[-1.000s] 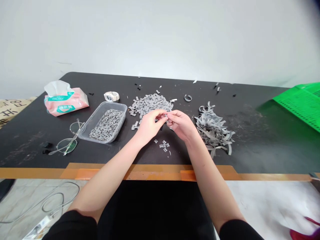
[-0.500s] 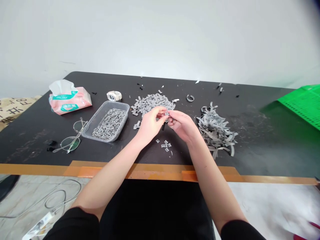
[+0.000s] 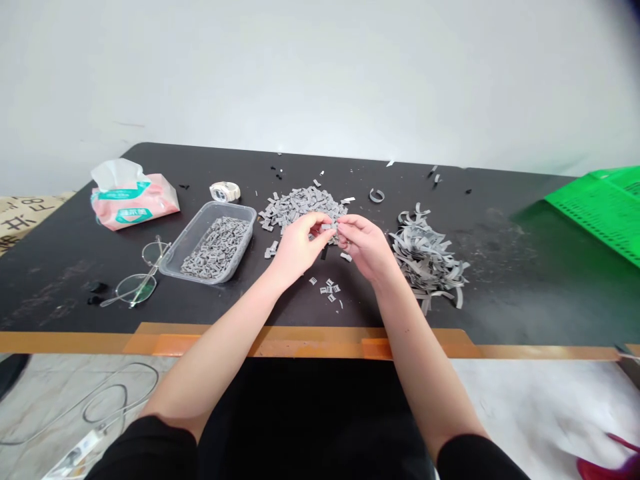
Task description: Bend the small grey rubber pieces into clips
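Above the black table (image 3: 500,267), both hands met over the near edge of the pile of grey pieces (image 3: 303,203). The left hand (image 3: 297,247) and the right hand (image 3: 365,247) each pinched one end of a small grey piece (image 3: 327,228) between the fingertips, closed on it. To do this well, I think the grip should stay near the ends, so the small piece does not slip out. A clear tray (image 3: 245,215) of the same pieces stood at the left, and the grey strips (image 3: 425,257) lay at the right.

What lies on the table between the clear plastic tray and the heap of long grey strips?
In the head view: the pile of small grey pieces, and nearer, both hands pinching one piece.
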A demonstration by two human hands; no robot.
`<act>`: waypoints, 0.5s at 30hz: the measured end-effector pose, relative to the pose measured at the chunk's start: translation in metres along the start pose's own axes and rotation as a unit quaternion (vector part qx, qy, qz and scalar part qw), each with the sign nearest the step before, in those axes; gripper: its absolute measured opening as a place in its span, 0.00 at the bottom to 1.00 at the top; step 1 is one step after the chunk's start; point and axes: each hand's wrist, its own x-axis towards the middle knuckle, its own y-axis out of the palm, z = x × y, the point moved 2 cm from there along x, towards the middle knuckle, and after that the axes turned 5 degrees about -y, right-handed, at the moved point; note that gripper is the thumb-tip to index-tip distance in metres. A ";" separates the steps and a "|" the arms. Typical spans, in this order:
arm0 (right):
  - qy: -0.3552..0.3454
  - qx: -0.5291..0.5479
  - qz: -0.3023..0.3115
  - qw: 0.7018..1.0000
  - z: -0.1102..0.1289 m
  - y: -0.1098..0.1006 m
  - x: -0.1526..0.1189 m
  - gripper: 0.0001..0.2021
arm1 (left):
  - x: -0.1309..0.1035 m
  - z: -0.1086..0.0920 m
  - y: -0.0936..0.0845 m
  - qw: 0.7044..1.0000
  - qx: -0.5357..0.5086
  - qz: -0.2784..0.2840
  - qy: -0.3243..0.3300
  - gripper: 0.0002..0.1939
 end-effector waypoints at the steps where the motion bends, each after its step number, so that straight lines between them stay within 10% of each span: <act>1: 0.000 0.001 0.003 1.000 0.000 0.001 0.000 0.14 | 0.000 0.001 0.001 1.000 -0.013 0.004 -0.004 0.04; 15: -0.004 0.019 0.075 0.997 0.005 0.007 -0.003 0.14 | 0.011 0.014 -0.006 0.930 -0.306 0.134 -0.154 0.12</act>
